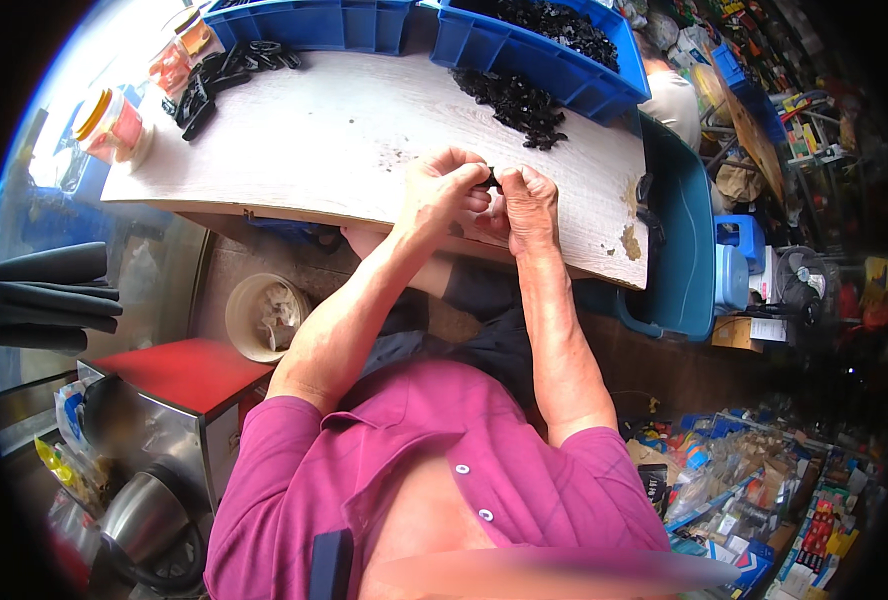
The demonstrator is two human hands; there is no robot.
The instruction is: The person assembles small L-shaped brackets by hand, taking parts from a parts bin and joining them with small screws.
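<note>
Both my hands meet just over the near edge of the white wooden table (344, 150). Between their fingertips is a small black plastic part (490, 179), mostly covered, so its exact shape is unclear. My left hand (444, 190) pinches it from one side with thumb and forefinger. From the other side, my right hand (528, 205) closes thumb and fingers on it. Beyond my hands lies a loose pile of small black parts (514, 105). Longer black pieces (204, 95) are heaped at the table's far left.
Two blue crates (309, 28) (544, 50) stand along the far edge, the right one full of black parts. A lidded tub (109, 125) is at left. A teal bin (679, 230) adjoins the table's right end. Below are a white bucket (254, 320) and a red-topped cabinet (179, 370).
</note>
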